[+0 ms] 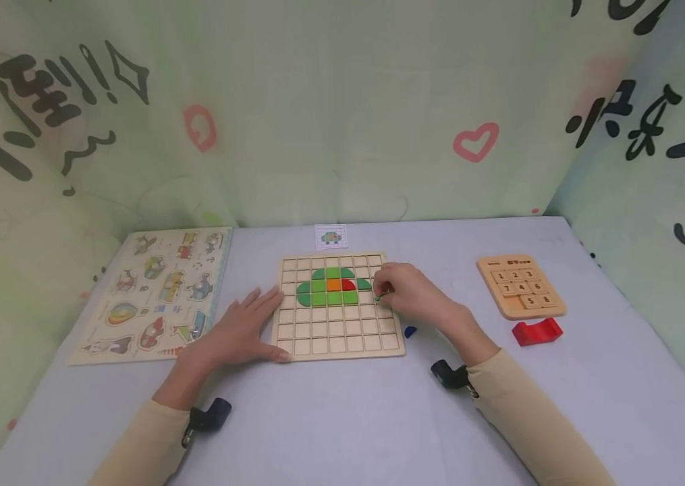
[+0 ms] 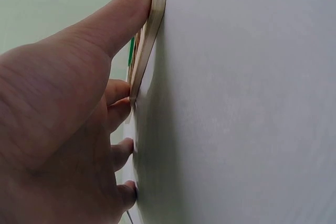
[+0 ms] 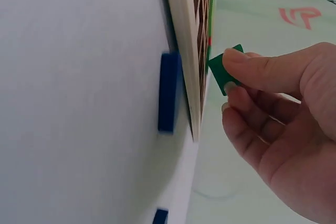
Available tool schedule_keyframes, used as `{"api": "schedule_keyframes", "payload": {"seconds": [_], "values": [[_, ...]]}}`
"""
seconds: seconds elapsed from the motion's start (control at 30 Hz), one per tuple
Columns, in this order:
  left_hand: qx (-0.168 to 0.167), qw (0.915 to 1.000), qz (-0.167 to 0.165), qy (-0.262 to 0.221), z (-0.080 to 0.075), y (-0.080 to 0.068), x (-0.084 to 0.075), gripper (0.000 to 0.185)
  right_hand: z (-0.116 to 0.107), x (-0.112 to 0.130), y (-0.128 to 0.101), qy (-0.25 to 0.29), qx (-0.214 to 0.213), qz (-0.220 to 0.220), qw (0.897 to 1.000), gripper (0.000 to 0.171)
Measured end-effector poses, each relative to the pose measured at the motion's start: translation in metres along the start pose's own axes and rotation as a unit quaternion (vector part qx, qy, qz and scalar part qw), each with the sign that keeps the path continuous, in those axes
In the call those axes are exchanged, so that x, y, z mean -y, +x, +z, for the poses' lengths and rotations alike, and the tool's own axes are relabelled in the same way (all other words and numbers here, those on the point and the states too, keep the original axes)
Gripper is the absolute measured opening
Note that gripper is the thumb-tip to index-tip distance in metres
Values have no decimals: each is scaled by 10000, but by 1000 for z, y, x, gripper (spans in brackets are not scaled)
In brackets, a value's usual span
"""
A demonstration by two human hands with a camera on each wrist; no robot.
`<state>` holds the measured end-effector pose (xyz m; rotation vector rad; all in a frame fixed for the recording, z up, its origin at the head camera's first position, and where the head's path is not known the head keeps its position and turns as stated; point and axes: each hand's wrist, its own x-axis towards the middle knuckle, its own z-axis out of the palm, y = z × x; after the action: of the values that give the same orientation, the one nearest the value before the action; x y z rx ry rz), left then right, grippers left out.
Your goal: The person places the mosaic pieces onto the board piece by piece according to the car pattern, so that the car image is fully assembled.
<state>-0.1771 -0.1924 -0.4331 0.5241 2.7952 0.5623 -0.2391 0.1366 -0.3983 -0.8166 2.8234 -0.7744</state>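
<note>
A square wooden grid board point(image 1: 336, 331) lies on the table, its upper cells filled with green, orange and red pieces point(image 1: 326, 298) in a rounded figure. Fingers spread, my left hand point(image 1: 245, 331) rests along the board's left edge, thumb at the lower corner. Over the right side of the board, my right hand point(image 1: 409, 290) pinches a small dark green piece point(image 3: 217, 73) between thumb and finger. In the right wrist view the piece is held just off the board's surface. A blue piece point(image 1: 410, 331) lies beside the board's right edge.
Behind the board is a small printed card point(image 1: 331, 237) with a coloured figure on a grid. A large illustrated sheet point(image 1: 154, 297) lies to the left. On the right are a wooden number puzzle point(image 1: 521, 287) and a red curved block point(image 1: 538, 332). Printed curtains point(image 1: 342, 135) stand behind.
</note>
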Motion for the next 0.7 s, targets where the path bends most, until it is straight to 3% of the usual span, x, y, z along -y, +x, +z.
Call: {"api": "schedule_keyframes", "payload": {"seconds": [0.23, 0.5, 0.7], "values": [[12, 10000, -16, -21, 1, 1, 0, 122, 11, 5, 12, -100, -50, -142, 9998, 15], [-21, 10000, -20, 2, 2, 1, 1, 122, 13, 8, 11, -86, 457, 58, 9989, 17], [-29, 10000, -22, 7, 2, 1, 2, 122, 11, 10, 8, -225, 472, 4, 9986, 14]]}}
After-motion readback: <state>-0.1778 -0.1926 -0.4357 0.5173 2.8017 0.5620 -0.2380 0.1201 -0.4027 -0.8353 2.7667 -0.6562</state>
